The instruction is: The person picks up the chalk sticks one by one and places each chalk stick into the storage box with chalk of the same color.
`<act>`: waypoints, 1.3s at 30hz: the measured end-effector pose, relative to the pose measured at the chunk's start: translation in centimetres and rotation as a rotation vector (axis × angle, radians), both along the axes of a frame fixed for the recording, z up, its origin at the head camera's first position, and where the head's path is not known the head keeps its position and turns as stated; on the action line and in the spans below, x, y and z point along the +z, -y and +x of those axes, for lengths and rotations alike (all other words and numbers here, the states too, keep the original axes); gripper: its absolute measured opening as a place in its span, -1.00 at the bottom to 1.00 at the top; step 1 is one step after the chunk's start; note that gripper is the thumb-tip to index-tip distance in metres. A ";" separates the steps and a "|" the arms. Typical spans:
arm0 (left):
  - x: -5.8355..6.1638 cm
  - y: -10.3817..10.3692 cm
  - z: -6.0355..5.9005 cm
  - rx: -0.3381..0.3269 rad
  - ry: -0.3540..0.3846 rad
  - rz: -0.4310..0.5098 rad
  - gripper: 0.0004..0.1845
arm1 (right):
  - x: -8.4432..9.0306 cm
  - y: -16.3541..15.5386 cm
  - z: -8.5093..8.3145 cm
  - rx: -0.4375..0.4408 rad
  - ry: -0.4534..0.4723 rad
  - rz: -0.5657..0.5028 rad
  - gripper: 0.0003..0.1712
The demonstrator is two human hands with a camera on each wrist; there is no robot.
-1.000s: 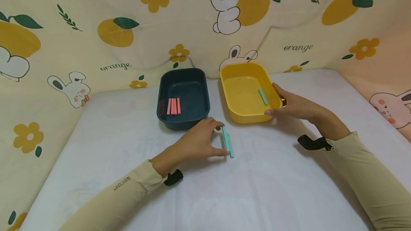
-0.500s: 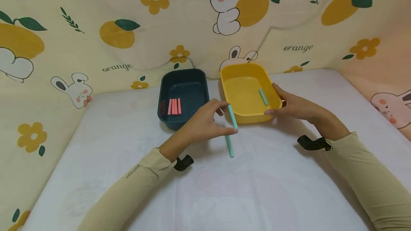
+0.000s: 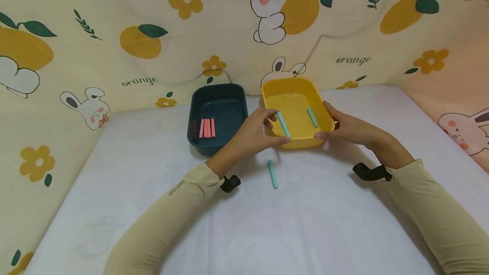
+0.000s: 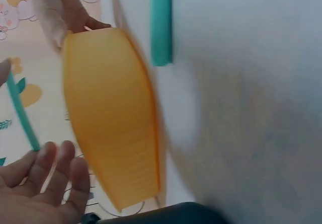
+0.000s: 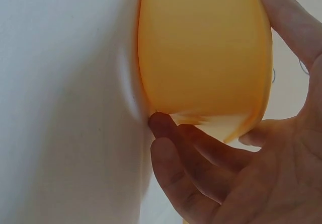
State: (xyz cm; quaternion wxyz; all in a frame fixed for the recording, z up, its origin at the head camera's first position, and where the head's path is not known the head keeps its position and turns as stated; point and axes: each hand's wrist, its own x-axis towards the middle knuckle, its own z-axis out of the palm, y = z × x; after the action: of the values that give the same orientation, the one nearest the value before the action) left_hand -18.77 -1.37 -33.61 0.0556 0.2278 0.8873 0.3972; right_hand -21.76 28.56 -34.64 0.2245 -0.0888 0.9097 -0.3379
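My left hand point(image 3: 259, 133) pinches a teal stick point(image 3: 283, 124) between thumb and fingers, holding it over the near left part of the yellow tub point(image 3: 296, 139). In the left wrist view the same held stick point(image 4: 21, 113) shows beside the tub's outer wall point(image 4: 110, 118). A second teal stick point(image 3: 312, 117) lies inside the tub. A third teal stick point(image 3: 272, 174) lies on the white table, also seen as a teal stick point(image 4: 161, 22) on the cloth. My right hand point(image 3: 345, 128) grips the tub's right rim, fingers under its wall point(image 5: 201, 58).
A dark blue tub point(image 3: 229, 139) stands left of the yellow one and holds several pink sticks point(image 3: 206, 127). A patterned cloth wall rises just behind both tubs. The white table point(image 3: 305, 224) stretches toward me.
My left hand lifted one teal stick off the table and carried it up and right over the yellow tub. One stick stayed on the table. The right hand kept its grip.
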 end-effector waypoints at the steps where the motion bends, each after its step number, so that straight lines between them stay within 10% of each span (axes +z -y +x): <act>1: -0.1 -0.2 -0.2 -0.002 -0.002 0.012 -0.13 | 0.0 0.0 0.0 0.000 -0.001 0.007 0.32; 15: -0.6 -2.3 -3.4 -0.046 -0.033 0.033 -0.12 | 0.3 0.5 -0.4 0.012 -0.017 0.055 0.30; 39: -0.3 -4.2 -7.8 -0.187 -0.059 -0.198 -0.07 | 0.4 0.5 0.0 0.026 -0.006 0.064 0.28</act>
State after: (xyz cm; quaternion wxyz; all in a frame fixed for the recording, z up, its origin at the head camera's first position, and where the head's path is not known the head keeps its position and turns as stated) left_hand -26.58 2.87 -33.92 0.0882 0.3144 0.8983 0.2940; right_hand -21.78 28.05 -34.28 0.2288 -0.0947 0.9195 -0.3055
